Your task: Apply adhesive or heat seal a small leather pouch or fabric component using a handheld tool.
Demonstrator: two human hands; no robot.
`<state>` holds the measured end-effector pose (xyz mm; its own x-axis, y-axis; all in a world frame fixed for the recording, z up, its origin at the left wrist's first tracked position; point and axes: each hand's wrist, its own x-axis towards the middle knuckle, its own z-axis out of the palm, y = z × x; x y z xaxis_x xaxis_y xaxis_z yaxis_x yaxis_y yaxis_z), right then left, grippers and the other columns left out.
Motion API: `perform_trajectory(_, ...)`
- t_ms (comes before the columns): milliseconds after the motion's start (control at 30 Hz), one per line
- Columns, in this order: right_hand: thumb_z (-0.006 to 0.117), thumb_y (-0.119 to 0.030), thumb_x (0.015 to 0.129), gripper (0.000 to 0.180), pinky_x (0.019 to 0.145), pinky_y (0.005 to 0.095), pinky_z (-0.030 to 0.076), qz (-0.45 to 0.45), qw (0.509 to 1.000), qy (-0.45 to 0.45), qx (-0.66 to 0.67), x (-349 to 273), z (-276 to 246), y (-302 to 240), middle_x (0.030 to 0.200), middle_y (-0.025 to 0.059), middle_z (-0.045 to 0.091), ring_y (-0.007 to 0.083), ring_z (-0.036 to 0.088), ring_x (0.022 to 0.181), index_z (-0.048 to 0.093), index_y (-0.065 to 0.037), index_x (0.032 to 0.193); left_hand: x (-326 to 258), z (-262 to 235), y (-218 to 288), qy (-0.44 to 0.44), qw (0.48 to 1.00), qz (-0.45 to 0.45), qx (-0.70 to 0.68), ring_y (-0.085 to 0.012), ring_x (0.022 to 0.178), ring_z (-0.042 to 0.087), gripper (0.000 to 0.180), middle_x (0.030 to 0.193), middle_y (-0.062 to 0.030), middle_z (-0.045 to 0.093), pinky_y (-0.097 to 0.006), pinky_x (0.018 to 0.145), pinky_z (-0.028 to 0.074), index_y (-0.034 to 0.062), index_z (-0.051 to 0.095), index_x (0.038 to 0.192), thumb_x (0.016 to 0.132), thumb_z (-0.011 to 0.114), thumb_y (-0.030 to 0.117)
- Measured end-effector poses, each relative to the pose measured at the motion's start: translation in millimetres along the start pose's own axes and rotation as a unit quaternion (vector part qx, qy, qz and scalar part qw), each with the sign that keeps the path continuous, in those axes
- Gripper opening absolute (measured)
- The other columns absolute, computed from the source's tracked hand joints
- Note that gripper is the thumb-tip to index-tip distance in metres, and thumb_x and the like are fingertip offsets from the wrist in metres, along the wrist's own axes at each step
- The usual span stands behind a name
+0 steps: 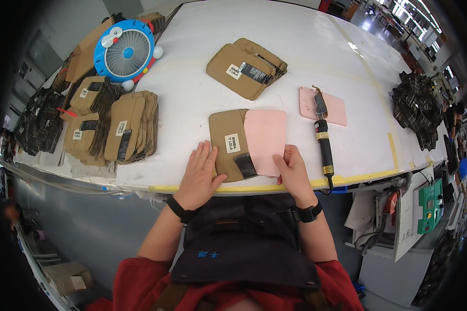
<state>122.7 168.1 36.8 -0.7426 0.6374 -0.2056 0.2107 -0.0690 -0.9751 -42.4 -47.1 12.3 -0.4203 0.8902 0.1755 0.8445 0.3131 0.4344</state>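
A tan fabric piece (225, 145) with rounded corners, a white label and a dark strip lies flat near the table's front edge. Over its right part lies a pink rounded sheet (265, 140), partly covering it. My right hand (292, 169) pinches the sheet's lower right edge, thumb on top and fingers underneath. My left hand (200, 169) rests open and flat at the tan piece's left edge, holding nothing. To the right, a corded hand tool (324, 147) with a black handle lies with its flat metal tip on a pink pad (337, 110).
Ahead lies a small stack of similar tan pieces (228, 67). Further stacks (132, 127) stand at the left, below a blue round fan (123, 52). Dark fabric bundles sit at far left and far right (416, 109). Yellow tape (275, 188) runs along the front edge.
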Motion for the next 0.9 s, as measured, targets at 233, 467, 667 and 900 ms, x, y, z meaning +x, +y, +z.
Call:
perform_trajectory(233, 0.052, -0.014, 0.102, 0.044, 0.049, 0.025, 0.046, 0.018, 0.996, -0.065, -0.064, 9, -8, -13, 0.084, 0.0077, 0.063, 0.01, 0.054, 0.054, 0.044, 0.006, 0.141, 3, 0, 2, -0.019, 1.0, -0.004, 0.01, -0.0443, 0.15, 0.019, 0.075, 0.159, -0.0303, 0.024, -0.051, 0.122, 0.015, -0.0052, 0.028, 0.153, 0.097, 0.062, 0.031)
perform_trajectory(467, 0.053, -0.016, 0.1, 0.04, 0.053, 0.0319, 0.05, -0.035, 0.981, -0.113, -0.154, 10, -1, -13, 0.079, 0.0119, 0.064, 0.0194, 0.059, 0.055, 0.052, 0.004, 0.136, 12, 11, 14, 0.0, 0.999, -0.041, 0.011, -0.0448, 0.15, 0.017, 0.077, 0.159, -0.0311, 0.022, -0.052, 0.123, 0.012, -0.006, 0.025, 0.153, 0.097, 0.061, 0.033)
perform_trajectory(667, 0.059, -0.025, 0.097, 0.034, 0.064, 0.0456, 0.054, -0.147, 0.87, -0.002, -0.471, -2, 22, -18, 0.086, 0.0212, 0.069, 0.0371, 0.068, 0.078, 0.06, 0.003, 0.116, 23, 22, 23, 0.048, 0.997, -0.048, -0.029, -0.0471, 0.149, 0.017, 0.081, 0.157, -0.0354, 0.021, -0.053, 0.122, 0.013, -0.0097, 0.027, 0.151, 0.097, 0.061, 0.04)
perform_trajectory(900, 0.059, -0.029, 0.097, 0.037, 0.07, 0.0432, 0.055, -0.228, 0.835, 0.066, -0.497, -1, 57, -1, 0.09, 0.0178, 0.065, 0.035, 0.066, 0.083, 0.059, 0.001, 0.118, 24, 25, 28, 0.044, 0.997, -0.062, -0.018, -0.0484, 0.15, 0.012, 0.08, 0.16, -0.0335, 0.017, -0.052, 0.122, 0.012, -0.0075, 0.023, 0.153, 0.098, 0.059, 0.038)
